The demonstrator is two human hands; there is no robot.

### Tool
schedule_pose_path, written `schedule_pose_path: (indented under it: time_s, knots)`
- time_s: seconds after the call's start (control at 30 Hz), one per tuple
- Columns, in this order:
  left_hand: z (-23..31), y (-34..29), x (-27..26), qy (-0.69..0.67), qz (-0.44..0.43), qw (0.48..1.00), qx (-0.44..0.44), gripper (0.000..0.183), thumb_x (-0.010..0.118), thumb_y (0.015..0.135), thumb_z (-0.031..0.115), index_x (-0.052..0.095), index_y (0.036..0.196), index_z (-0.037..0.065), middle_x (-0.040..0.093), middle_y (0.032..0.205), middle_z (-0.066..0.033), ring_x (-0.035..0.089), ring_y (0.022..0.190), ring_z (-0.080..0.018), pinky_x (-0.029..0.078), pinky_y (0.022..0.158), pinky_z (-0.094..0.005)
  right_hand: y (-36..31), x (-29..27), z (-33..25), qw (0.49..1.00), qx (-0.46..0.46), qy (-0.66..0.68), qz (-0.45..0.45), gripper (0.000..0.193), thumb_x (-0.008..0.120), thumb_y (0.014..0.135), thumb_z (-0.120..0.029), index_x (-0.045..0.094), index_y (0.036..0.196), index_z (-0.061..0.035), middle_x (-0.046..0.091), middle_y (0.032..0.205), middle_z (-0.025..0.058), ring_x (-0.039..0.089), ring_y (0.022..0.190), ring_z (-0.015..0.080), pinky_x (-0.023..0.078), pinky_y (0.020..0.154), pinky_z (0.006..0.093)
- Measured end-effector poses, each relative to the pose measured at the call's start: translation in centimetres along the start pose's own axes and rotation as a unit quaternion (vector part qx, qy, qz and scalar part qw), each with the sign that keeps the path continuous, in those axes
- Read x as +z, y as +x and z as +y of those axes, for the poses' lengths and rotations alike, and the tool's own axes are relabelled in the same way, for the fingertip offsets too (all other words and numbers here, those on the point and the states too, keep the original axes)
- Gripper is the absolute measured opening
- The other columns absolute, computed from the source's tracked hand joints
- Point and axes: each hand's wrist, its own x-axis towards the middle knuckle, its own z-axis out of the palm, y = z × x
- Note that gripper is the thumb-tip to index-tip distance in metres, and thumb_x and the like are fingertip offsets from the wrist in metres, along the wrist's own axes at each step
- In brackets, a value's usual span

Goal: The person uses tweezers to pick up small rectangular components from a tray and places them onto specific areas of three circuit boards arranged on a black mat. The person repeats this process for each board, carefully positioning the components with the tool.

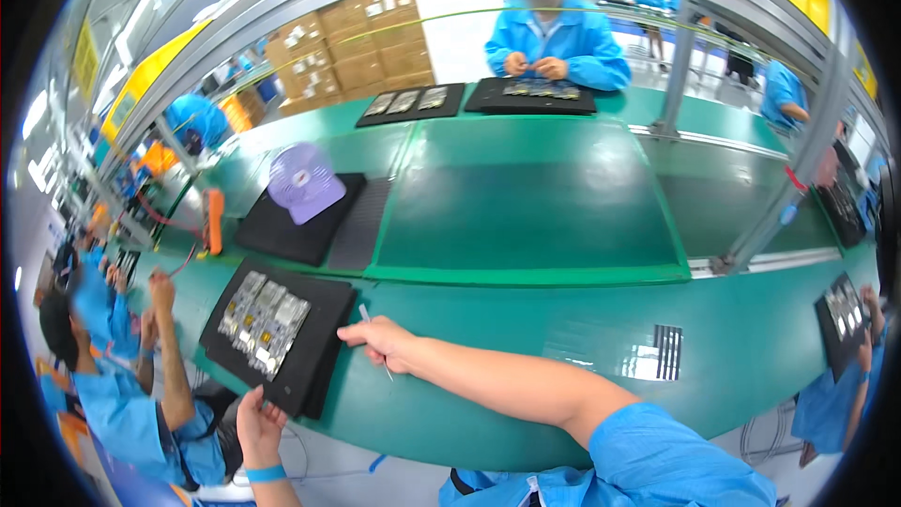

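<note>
We see a black tray (305, 357) lying flat at the near edge of the green bench, turned at an angle, its near corner jutting past the edge. It sits atop another black tray. Rows of small silvery and gold parts (264, 321) fill its left half. Thin metal tweezers (375, 341) stand tilted just right of it.

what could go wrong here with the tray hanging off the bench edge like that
The black tray overhangs the green bench, gripped only at its corner by the left hand; it might tip and spill the small metal parts. The right hand holds tweezers beside them and could nudge the parts.
</note>
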Motion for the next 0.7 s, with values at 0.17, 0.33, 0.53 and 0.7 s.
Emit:
schedule_pose_path:
  time_s: [0.17,0.33,0.53,0.7]
  knots:
    - [-0.2,3.2,0.8,0.027,-0.048,0.998,-0.014,0.016,0.073,0.086,0.022,0.059,0.083,0.018,0.054,0.070,0.0049,0.047,0.058,-0.0108,0.034,0.051,-0.0269,2.0,0.6,-1.5,0.999,-0.008,-0.036,0.005,0.054,0.082,0.077,-0.042,0.061,0.102,0.0018,0.058,0.090,0.0103,0.031,0.047,0.0068,0.024,0.041,0.0255]
    - [-0.3,0.8,1.7,0.057,-0.042,0.997,0.003,0.020,0.067,0.092,0.019,0.062,0.102,0.003,0.069,0.090,-0.0068,0.065,0.076,-0.0170,0.053,0.065,-0.0287,1.9,2.3,-1.2,0.987,-0.042,-0.144,0.052,0.049,0.080,0.079,-0.039,0.055,0.098,-0.0014,0.054,0.083,0.0052,0.037,0.051,0.0064,0.027,0.042,0.0243]
    - [-3.5,-3.7,2.0,0.014,-0.109,0.993,0.039,0.031,0.062,0.094,0.011,0.054,0.115,-0.010,0.068,0.109,-0.0175,0.070,0.094,-0.0266,0.059,0.086,-0.0369,-0.6,-0.4,-2.4,0.995,0.012,-0.101,-0.011,0.043,0.079,0.079,-0.031,0.048,0.093,-0.0052,0.046,0.067,-0.0004,0.037,0.047,0.0073,0.026,0.040,0.0263]
    - [-6.3,-6.9,3.0,-0.055,-0.123,0.990,0.045,0.043,0.058,0.094,0.006,0.042,0.132,-0.004,0.060,0.126,-0.0173,0.065,0.110,-0.0286,0.057,0.092,-0.0396,-6.1,-2.2,-3.3,0.993,-0.003,-0.116,-0.036,0.037,0.076,0.084,-0.020,0.047,0.102,-0.0067,0.050,0.076,0.0011,0.032,0.042,0.0033,0.021,0.037,0.0239]
